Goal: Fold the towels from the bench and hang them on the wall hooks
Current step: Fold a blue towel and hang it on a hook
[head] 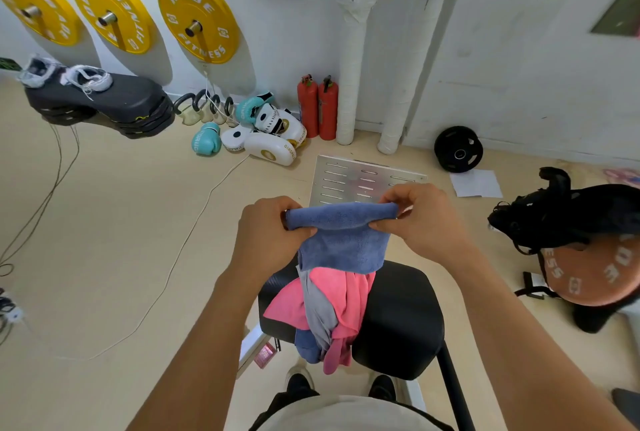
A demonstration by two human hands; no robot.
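Your forearms [207,319] are bare, no sleeves showing. You wear a light beige top [346,413], dark trousers, and black shoes [299,384] with pale soles.

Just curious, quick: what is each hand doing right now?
Left hand: closed, pinching the left end of the blue towel.
Right hand: closed, pinching the towel's right end.

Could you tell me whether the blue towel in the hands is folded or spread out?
Folded: the blue towel is doubled over along its top edge, which the left hand and right hand pinch at either end.
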